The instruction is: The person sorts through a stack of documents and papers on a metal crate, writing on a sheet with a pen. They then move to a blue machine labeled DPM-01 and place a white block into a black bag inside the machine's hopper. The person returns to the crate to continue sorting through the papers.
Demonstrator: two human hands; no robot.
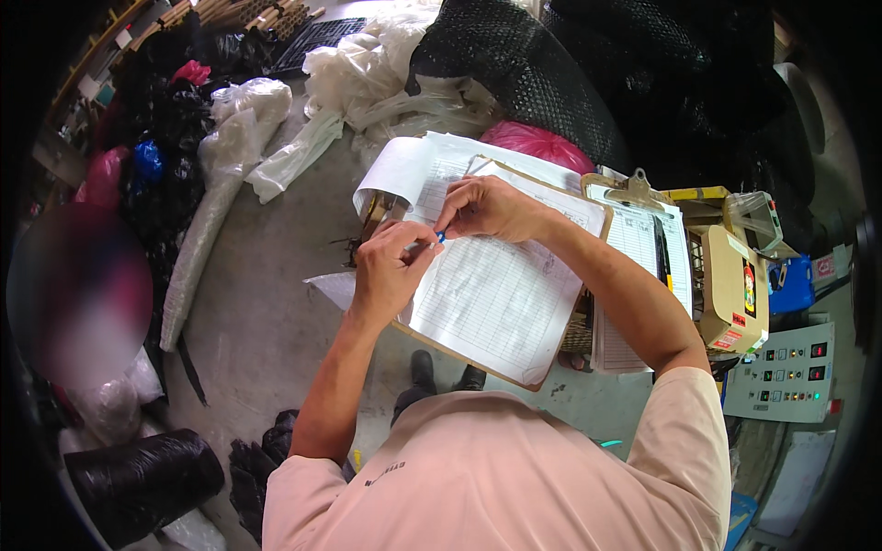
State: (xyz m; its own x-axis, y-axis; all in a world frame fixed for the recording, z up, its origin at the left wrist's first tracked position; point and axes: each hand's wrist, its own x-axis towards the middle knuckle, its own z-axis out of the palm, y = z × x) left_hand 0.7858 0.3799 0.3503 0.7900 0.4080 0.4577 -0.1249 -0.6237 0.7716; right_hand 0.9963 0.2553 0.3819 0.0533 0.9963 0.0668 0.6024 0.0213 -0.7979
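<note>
Above a clipboard with printed table sheets, my two hands meet fingertip to fingertip. My left hand is closed in a pinch at a small blue object, of which only a bit shows. From the other side, my right hand also pinches at it, its fingers curled. What kind of thing it is, I cannot make out. The top sheets are curled back into a white roll just beyond my left hand. The clipboard's far left corner is partly hidden by my hands.
Right of the clipboard lie another clipboard with a metal clip, a black-and-yellow cutter and a cardboard box. A control panel stands lower right. Black plastic bundles and clear plastic wrap lie beyond and left.
</note>
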